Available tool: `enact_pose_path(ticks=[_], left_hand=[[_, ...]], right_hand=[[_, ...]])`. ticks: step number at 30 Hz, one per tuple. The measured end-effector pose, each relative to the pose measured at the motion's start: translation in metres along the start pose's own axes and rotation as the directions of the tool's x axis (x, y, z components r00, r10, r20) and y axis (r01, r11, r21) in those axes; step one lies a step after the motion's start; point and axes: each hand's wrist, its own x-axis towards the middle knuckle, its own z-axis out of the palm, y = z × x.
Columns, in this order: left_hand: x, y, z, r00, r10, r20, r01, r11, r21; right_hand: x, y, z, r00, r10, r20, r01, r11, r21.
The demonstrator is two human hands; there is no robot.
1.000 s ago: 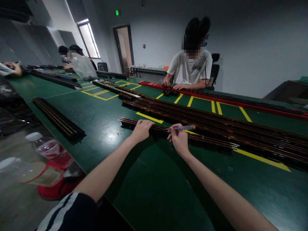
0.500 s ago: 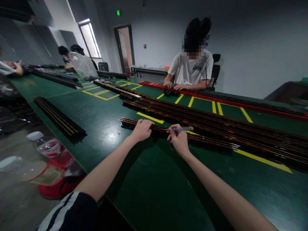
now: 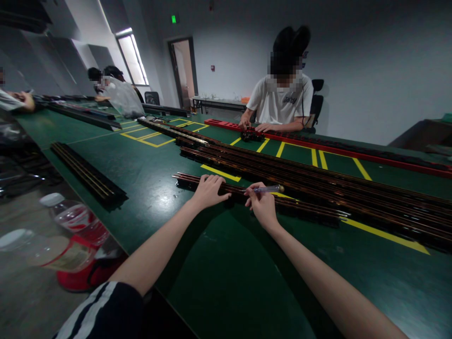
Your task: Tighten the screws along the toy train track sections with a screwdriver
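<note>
A long dark strip with copper-coloured rods [image 3: 307, 208] lies on the green table [image 3: 226, 263] in front of me. My left hand [image 3: 211, 190] rests on its left part, the thumb apart from the fingers and pointing right. My right hand [image 3: 260, 202] is closed round a screwdriver with a clear handle [image 3: 269, 189], whose tip points left at the strip. Beyond the strip, several similar long dark strips [image 3: 318, 181] lie side by side.
Another dark strip [image 3: 86, 174] lies at the left. Plastic bottles [image 3: 76, 219] stand beside the table's left edge. Across the table a person [image 3: 282, 101] handles dark parts near a long red tray [image 3: 222, 124]. More people sit at the far left.
My left thumb has moved out to the right, away from the fingers. The strip has shifted very slightly left. My right hand and the screwdriver look the same.
</note>
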Motion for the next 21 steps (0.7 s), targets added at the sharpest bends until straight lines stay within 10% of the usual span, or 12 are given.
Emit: enact_pose_path(ticks=[21], left_hand=[[-0.0028,-0.0003,0.0011,0.992,0.113,-0.051,-0.113,0.994,-0.004]], right_hand=[[-0.0001,0.0021,0.0002,1.000,0.015,-0.027,-0.014,0.999,0.036]])
